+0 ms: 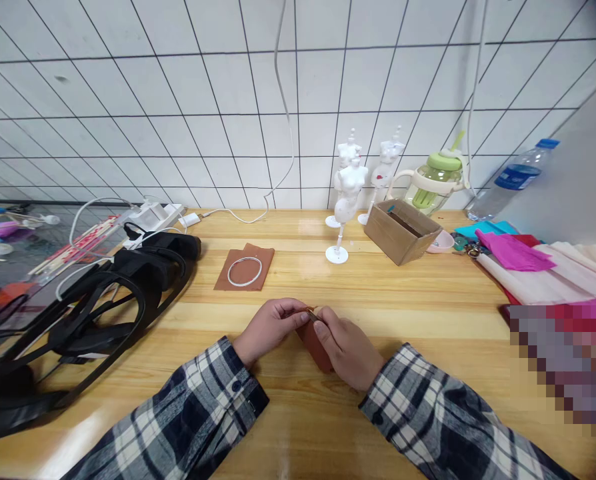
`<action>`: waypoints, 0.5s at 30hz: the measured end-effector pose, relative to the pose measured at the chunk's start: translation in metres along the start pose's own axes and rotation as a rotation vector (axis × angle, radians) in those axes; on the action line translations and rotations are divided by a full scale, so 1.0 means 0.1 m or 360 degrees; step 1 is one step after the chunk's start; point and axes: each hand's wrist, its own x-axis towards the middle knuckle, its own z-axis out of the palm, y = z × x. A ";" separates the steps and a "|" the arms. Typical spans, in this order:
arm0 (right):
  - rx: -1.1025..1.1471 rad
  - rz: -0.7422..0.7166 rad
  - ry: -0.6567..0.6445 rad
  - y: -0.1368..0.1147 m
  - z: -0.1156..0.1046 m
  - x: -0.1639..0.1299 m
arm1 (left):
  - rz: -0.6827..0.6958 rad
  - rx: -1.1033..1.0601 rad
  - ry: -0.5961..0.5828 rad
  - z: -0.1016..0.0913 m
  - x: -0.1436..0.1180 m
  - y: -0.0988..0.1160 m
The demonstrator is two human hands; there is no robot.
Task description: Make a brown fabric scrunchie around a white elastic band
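Observation:
Over the middle of the table, my left hand (279, 325) pinches the top edge of a piece of brown fabric (316, 348). Close beside it, my right hand (347, 341) is closed at the same edge, thumb and fingers pressed together. A thin, slender item (312, 315) shows between the fingertips, too small to name. The fabric hangs down between both hands, partly covered by the right one. Farther back on the left, a silver ring (245, 271) lies on folded brown fabric pieces (223, 280).
White mini dress forms (347, 207) stand at the back, beside a cardboard box (403, 230) and a green-lidded jug (441, 177). A water bottle (515, 179) leans in the right corner above coloured fabrics (568, 263). Black strapped gear (113, 313) and a power strip (153, 217) occupy the left.

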 end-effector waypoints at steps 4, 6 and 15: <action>-0.0036 0.0046 0.0003 -0.02 -0.01 -0.01 | 0.0003 -0.0019 0.0053 -0.01 0.00 0.01; -0.0043 0.0049 -0.0001 -0.02 -0.01 -0.01 | -0.0005 -0.0014 0.0042 -0.01 0.00 0.01; -0.0020 0.0028 0.0004 -0.02 -0.01 0.00 | -0.0011 -0.0050 -0.0046 0.01 -0.01 -0.01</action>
